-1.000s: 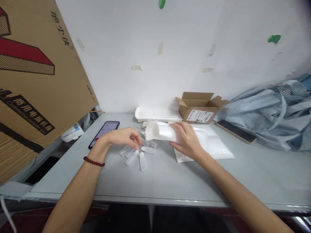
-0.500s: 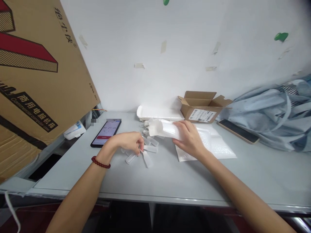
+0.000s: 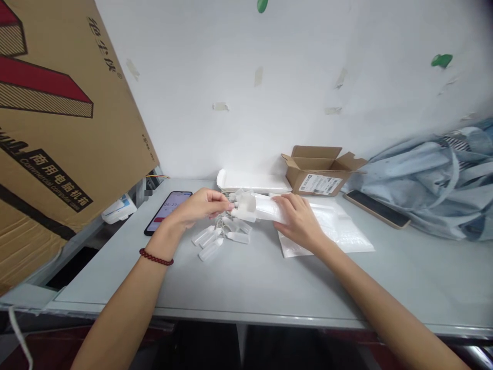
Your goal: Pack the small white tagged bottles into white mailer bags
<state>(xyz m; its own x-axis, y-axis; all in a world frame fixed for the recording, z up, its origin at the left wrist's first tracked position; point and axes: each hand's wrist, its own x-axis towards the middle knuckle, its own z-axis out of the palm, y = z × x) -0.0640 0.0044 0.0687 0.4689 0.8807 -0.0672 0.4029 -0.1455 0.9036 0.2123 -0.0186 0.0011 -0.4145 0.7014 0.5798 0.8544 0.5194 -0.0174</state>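
My right hand (image 3: 298, 218) grips a white bubble mailer (image 3: 265, 206) and holds it raised above the table, its mouth facing left. My left hand (image 3: 202, 208) is at that mouth, thumb and fingertips pinched on a small translucent plastic bottle whose body is mostly hidden by the fingers and the mailer's edge. How far the bottle is inside the mailer, I cannot tell. Several similar bottles (image 3: 211, 248) with thin loops at their necks lie loose just below and in front of the left hand. More of them sit behind the mailer's mouth, partly covered.
Flat white bubble mailers (image 3: 342, 231) lie under and beside my right hand, and a stack of mailers (image 3: 254, 181) rests against the wall. Behind stands an open cardboard box (image 3: 319, 174). Phones (image 3: 169, 205) (image 3: 377, 208) lie at both sides; a large carton (image 3: 69, 133) leans at left.
My left hand has lifted a bottle from the loose group and moved up and right to the mailer's mouth. My right hand and the mailer have barely shifted.
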